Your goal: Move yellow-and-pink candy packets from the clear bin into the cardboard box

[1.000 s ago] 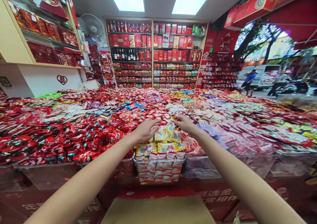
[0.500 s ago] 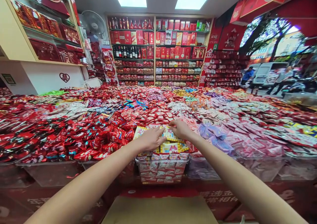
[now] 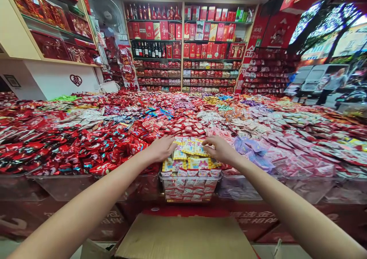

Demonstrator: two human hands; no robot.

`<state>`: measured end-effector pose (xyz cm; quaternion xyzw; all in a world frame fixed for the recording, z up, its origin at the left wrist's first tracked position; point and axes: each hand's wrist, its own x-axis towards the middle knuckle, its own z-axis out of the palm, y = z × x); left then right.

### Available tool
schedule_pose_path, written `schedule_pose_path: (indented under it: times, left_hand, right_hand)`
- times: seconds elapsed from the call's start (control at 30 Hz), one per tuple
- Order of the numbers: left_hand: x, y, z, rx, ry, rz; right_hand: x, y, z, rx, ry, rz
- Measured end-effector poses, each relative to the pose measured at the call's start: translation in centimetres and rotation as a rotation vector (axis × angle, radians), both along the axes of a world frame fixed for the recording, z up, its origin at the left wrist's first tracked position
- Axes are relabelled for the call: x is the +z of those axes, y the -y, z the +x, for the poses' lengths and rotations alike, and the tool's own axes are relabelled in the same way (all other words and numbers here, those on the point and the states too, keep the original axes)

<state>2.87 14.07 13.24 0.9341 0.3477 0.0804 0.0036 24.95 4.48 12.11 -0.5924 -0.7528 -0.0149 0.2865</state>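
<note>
Small yellow-and-white candy packets [image 3: 187, 147] with cartoon prints lie in neat rows on top of a clear plastic bin [image 3: 189, 178]. Through the bin's front wall, stacked red-and-white packets [image 3: 187, 192] show. My left hand [image 3: 161, 149] rests at the left edge of the yellow packets, fingertips touching them, fingers loosely stretched. At the right edge is my right hand [image 3: 220, 149], its thumb and bent forefinger apart beside the packets. Neither hand grips a packet that I can see.
Red shiny packets [image 3: 71, 148] are heaped to the left, purple packets [image 3: 250, 150] to the right. A cardboard box [image 3: 186, 236] stands below the bin's front. Shelves of bottles and red boxes [image 3: 163, 30] line the back. A person [image 3: 334, 84] is outside at right.
My hands have moved apart, from on top of the yellow packets to their left and right sides. More of the packet rows shows between them. The view has tilted down slightly.
</note>
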Motion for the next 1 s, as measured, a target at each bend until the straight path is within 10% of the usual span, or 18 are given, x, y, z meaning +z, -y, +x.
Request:
schedule_pose_path:
  times: [0.4,0.8,0.93,1.0]
  left_hand:
    - [0.9,2.1,0.0,-0.176,-0.137,-0.099]
    - [1.4,1.8,0.8,-0.278,-0.04,-0.075]
    - [2.4,7.7,-1.6,-0.332,0.229,-0.048]
    - [2.5,11.6,-4.4,-0.346,0.21,-0.339]
  right_hand:
    - [-0.4,2.6,0.8,0.004,-0.04,0.013]
    - [-1.4,-0.4,-2.5,0.172,0.134,0.107]
    - [-0.4,5.6,-2.6,0.198,-0.022,0.145]
    - [-0.2,10.9,-2.9,0.221,-0.148,-0.026]
